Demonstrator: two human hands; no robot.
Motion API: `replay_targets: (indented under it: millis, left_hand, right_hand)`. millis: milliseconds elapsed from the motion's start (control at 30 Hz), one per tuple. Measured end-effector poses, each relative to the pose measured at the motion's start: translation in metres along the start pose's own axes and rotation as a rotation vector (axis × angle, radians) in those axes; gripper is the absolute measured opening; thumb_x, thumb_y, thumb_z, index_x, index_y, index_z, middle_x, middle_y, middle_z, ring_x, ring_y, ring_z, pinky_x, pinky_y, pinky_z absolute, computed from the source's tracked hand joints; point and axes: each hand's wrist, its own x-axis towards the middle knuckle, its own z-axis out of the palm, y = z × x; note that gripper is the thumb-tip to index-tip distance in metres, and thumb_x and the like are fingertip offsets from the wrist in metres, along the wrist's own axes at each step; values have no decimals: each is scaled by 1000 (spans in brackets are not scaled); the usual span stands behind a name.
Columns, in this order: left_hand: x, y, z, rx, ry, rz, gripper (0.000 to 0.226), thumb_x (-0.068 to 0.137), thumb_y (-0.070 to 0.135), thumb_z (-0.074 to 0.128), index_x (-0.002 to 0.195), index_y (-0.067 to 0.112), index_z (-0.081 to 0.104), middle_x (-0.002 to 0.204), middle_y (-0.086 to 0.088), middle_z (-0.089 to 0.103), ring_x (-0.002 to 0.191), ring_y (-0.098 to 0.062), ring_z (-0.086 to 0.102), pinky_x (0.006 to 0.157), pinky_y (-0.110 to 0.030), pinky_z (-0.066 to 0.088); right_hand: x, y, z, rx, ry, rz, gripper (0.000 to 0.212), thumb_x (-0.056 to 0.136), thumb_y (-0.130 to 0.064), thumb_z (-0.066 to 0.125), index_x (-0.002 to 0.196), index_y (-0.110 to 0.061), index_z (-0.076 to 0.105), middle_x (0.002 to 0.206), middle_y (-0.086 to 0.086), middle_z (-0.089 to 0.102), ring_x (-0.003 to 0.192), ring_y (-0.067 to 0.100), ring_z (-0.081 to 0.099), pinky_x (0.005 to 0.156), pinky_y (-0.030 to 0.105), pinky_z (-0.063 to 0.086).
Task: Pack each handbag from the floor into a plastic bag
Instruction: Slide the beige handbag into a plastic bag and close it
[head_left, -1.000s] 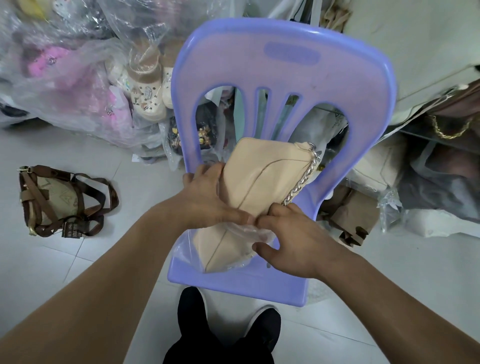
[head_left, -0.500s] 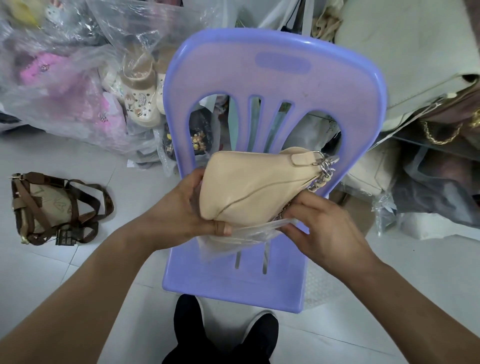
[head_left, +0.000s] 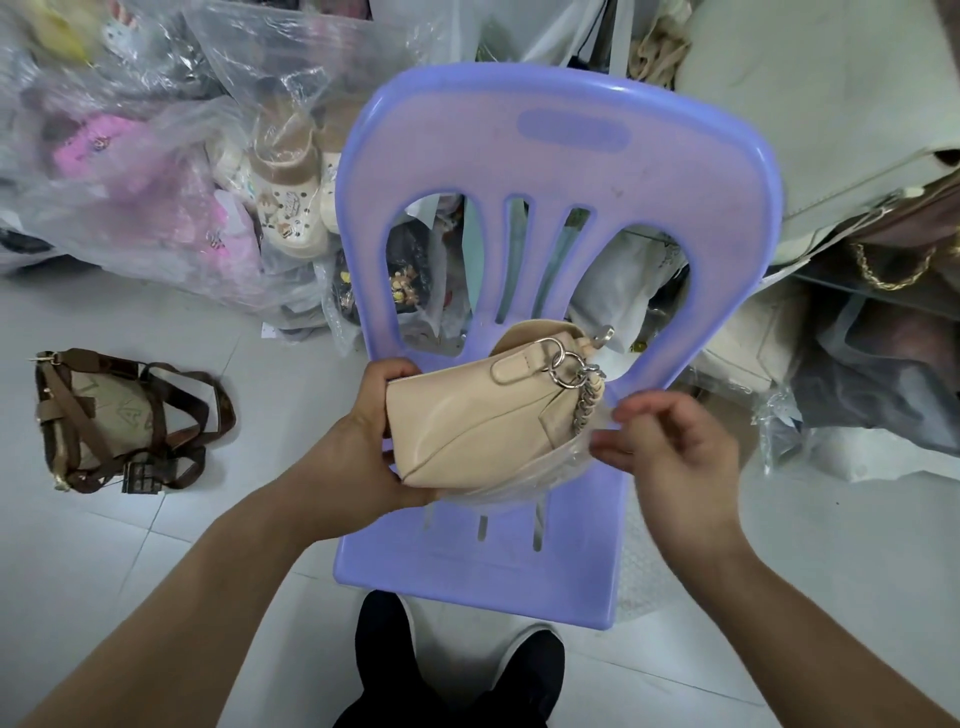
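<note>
Left hand (head_left: 374, 441) grips beige handbag (head_left: 467, 426), partly inside plastic bag (head_left: 550, 470); right hand (head_left: 675, 457) pinches bag rim, 3 o'clock.

Left hand (head_left: 374, 441): fingers above and thumb below, curled round the left end of the beige leather handbag with a silver chain (head_left: 478, 415).
Left forearm: bare, rising from lower left to the grip.
Right hand (head_left: 670, 452): just right of the grip, fingers curled, tips at the clear plastic bag (head_left: 550, 475); blur hides any pinch.
Right forearm: bare, rising from lower right.
</note>
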Motion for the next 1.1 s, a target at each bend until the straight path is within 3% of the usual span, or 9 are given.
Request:
replay_targets:
  millis: [67,200,333,500,667,733,833,933,1100]
  left_hand:
    - [-2,0,0,18,2,2,94,71,1,85,112,58,24,108,6,48,81,-10,53,76,-27,56]
    - [-5,1,-1,49,8,-14,102,75,-6,77,118,63,17,90,-2,49,64,-5,52,60,-18,51]
    - [-6,-5,-6,108,28,-59,108,78,-4,73,127,64,4,88,-21,53,62,-10,53,59,-19,48]
    - [-2,-9,-14,158,-50,-75,115,81,-6,66,132,67,-6,92,-17,52,63,-13,54,65,-26,52]
    - [2,-14,-13,-185,38,-227,85,93,-12,53,145,52,29,124,7,62,110,-5,64,81,-24,58]
    - [0,-16,-4,-499,140,-376,49,101,-3,48,140,27,49,119,-10,70,99,-18,70,74,-22,58]
    - [-2,-17,9,-497,195,-463,22,99,-1,54,113,7,68,90,-7,75,81,-16,69,68,-16,55]
    - [-1,-15,15,-451,236,-474,26,91,-10,59,95,12,72,72,5,73,69,-7,66,61,-15,53]
    - [-2,-11,19,-340,231,-507,36,83,-10,65,91,25,70,86,7,70,79,-6,62,64,-16,50]
  right_hand:
    - [15,-7,0,27,77,167,13,98,-6,57,92,-13,65,94,10,64,64,17,71,59,33,61]
    - [32,-4,1,-107,-201,255,18,97,-9,64,89,-19,78,87,9,75,78,19,73,70,31,61]
    - [34,-2,-3,-404,-244,95,10,96,-18,70,89,-24,73,76,-5,73,75,25,76,67,29,60]
    - [28,1,-5,-779,-237,-38,17,94,-33,67,81,-23,63,68,-2,68,67,21,70,62,33,56]
    - [30,-4,2,-404,-187,304,7,92,-18,71,87,-16,75,79,1,73,61,15,73,82,44,64]
    - [34,-8,5,-347,-178,361,7,93,-11,68,90,-12,74,86,7,71,60,14,70,77,38,64]
    - [37,-12,5,-440,-241,303,12,96,-13,61,90,-11,72,87,9,70,65,11,67,68,29,62]
    - [37,-21,5,-603,-297,189,21,100,-24,54,92,-10,69,85,10,73,65,9,71,83,44,63]
    - [29,-38,10,-645,-304,31,22,103,-24,48,95,-6,59,85,21,68,88,41,69,62,33,47]
